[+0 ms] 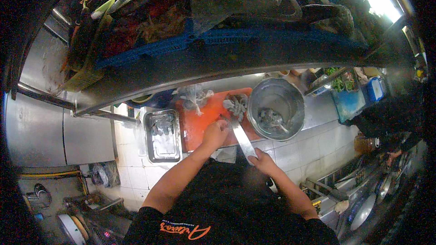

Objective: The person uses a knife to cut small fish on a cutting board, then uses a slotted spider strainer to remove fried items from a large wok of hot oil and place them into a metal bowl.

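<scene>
On an orange cutting board (pixel 197 126), my left hand (pixel 218 132) rests with its fingers bent near a small dark piece; whether it grips anything is unclear. My right hand (pixel 264 161) is closed on the near end of a wide-bladed knife (pixel 242 137), whose blade slants up and left over the board. Beyond the blade lies a heap of grey pieces (pixel 237 106), perhaps shrimp. Clear plastic bags (pixel 196 97) lie at the board's far left. A steel tray (pixel 147 139) left of the board holds similar grey pieces. Right of it stands a metal bowl (pixel 299 109) with more grey pieces inside.
A dark shelf edge (pixel 170 85) crosses above the far side of the counter, bearing blue baskets (pixel 238 37). Right of the bowl are a can (pixel 321 85), leafy greens (pixel 340 83) and a blue-rimmed container (pixel 375 89). Other people are partly visible at upper left and far right.
</scene>
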Available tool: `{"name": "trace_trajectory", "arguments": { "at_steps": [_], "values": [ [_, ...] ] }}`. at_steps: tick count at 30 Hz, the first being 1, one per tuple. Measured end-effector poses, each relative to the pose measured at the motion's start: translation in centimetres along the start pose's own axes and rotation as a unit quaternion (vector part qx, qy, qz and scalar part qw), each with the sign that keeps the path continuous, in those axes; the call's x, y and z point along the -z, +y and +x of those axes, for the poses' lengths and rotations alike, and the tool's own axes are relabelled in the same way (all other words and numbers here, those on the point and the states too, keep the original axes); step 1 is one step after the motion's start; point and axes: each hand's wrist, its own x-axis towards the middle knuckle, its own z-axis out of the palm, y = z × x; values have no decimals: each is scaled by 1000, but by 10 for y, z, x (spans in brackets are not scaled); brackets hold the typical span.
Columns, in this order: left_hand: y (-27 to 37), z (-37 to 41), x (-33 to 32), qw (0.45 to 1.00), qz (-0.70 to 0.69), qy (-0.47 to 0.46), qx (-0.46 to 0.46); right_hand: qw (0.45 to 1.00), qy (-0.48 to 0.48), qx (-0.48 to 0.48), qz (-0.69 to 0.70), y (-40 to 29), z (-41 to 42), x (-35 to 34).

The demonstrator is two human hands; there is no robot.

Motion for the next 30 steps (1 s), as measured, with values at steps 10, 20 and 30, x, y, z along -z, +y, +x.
{"name": "trace_trajectory", "arguments": {
  "at_steps": [10,20,30],
  "values": [
    [5,0,5,1000,6,-6,-1,995,36,74,-64,14,17,-8],
    [5,-2,5,999,29,-22,15,995,-16,23,93,-20,42,-7],
    [4,-6,4,997,-32,18,73,984,90,133,-81,-42,70,-34]
  ]
}}
